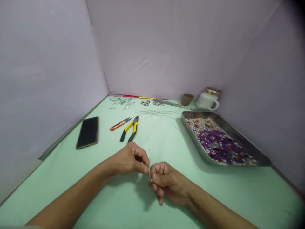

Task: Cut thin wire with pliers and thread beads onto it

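Note:
A thin wire (149, 156) stands nearly upright between my two hands, low over the middle of the table. My left hand (135, 159) pinches it between thumb and forefinger. Close beside it, my right hand (164, 181) is closed, its thumb and forefinger pressed round a small pale bead (151, 180) at the wire's lower end. How the wire passes through the bead is too small to tell. Beyond my left hand lie pliers (130, 128) with yellow and black handles and orange thread snips (120, 124).
A metal tray (194, 136) of mixed beads (219, 143) stands at the right. Behind it are a white lidded mug (206, 101) and a brown cup (187, 99). Loose wires (157, 111), beaded rings (145, 102) and wire bits (121, 101) lie at the back; a phone (88, 132) at left.

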Demonstrator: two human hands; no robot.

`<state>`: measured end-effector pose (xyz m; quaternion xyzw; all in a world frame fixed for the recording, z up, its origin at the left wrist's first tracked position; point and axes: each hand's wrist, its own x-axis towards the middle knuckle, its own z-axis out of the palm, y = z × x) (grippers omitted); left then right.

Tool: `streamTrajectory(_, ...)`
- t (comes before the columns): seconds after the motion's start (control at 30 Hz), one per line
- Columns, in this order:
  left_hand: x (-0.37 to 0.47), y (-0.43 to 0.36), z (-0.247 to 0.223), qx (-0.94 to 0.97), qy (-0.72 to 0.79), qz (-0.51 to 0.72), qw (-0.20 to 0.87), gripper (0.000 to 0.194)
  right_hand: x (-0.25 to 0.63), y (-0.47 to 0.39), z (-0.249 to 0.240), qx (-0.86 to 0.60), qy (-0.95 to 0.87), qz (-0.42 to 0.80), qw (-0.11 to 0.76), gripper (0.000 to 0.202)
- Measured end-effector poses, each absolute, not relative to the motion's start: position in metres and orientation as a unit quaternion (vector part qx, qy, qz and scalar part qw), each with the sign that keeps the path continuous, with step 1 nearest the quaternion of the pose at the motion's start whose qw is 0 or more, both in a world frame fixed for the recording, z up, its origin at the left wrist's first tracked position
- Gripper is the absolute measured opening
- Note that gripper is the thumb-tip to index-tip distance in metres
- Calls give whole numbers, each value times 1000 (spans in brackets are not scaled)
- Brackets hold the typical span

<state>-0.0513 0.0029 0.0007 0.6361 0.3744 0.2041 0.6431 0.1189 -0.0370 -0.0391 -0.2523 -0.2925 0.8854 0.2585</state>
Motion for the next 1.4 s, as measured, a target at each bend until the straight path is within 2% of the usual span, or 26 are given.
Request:
streamTrajectory(0.13, -50, 2, -2, 674, 293, 235, 636, 9, 118, -38, -40, -246, -292, 899, 215, 27)
streamTrajectory(0.27, -46, 0, 1, 689, 283, 232, 626, 4, 118, -40, -38, -275, -312, 887, 202, 25)
streamTrajectory(0.43, -41, -1, 0, 695, 324, 257, 589, 4, 116, -39, -36, -298, -342, 852, 264, 25)
streamTrajectory(0.6, -43, 2, -3, 661, 404, 386, 501, 22, 119, -33, -33, -320, -332, 814, 354, 22)
streamTrajectory(0.7, -47, 0, -3, 635, 328, 413, 565, 19, 122, -32, -32, -310, -332, 816, 357, 22)
streamTrajectory(0.8, -48, -2, -3, 606, 249, 374, 656, 19, 123, -32, -31, -292, -334, 824, 352, 23)
streamTrajectory(0.87, -46, -4, -3, 606, 244, 349, 672, 22, 123, -31, -30, -286, -333, 824, 359, 23)
streamTrajectory(1.13, -31, -11, -9, 671, 352, 399, 516, 9, 122, -27, -35, -344, -371, 748, 429, 27)
streamTrajectory(1.4, -18, -17, -3, 565, 495, 383, 539, 12, 119, -30, -24, -440, -450, 596, 499, 19)
